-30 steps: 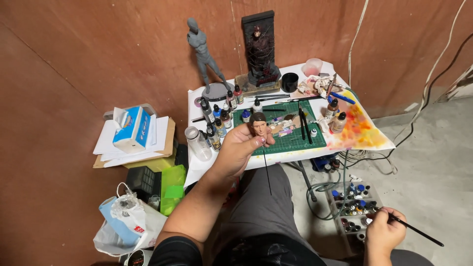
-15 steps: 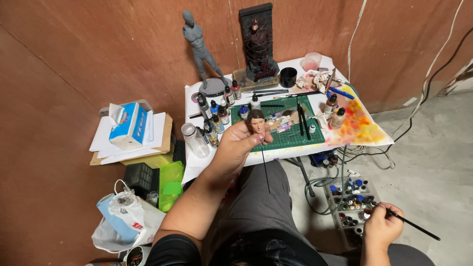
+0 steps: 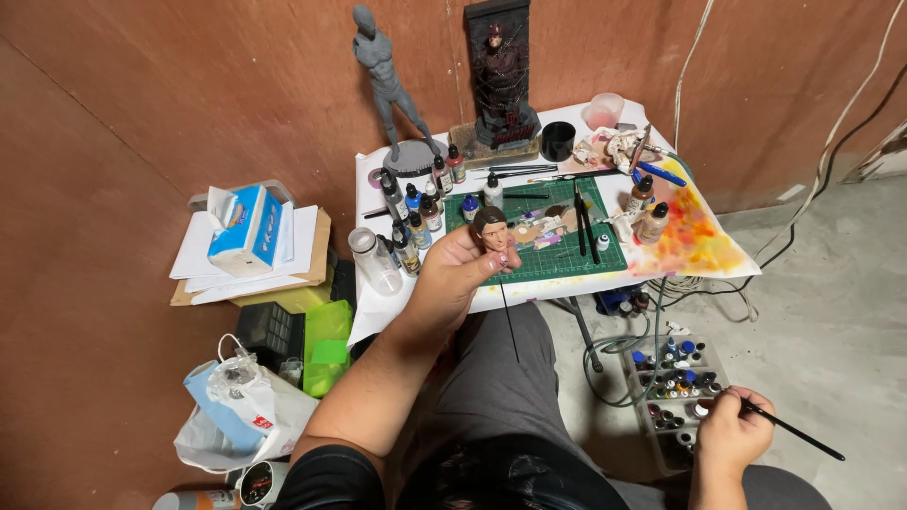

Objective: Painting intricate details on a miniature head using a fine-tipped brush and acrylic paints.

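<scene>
The left hand (image 3: 453, 279) is closed around a small painted miniature head (image 3: 490, 229), thumb and fingers pinching it at the neck, with a thin black rod (image 3: 509, 321) hanging straight down from below the grip; the head sits above the near edge of the low white counter (image 3: 373, 312), just in front of the green cutting mat (image 3: 557, 241). The right hand (image 3: 732, 436) is clenched on a thin black paintbrush (image 3: 794, 432), down by the floor beside a tray of small paint pots (image 3: 675, 387). Dropper paint bottles (image 3: 420, 212) stand in a cluster left of the mat, a grey figure statue (image 3: 383, 80) and a dark framed figure (image 3: 501, 76) rise at the back, and a blue tissue box (image 3: 246, 231) lies on papers to the left
</scene>
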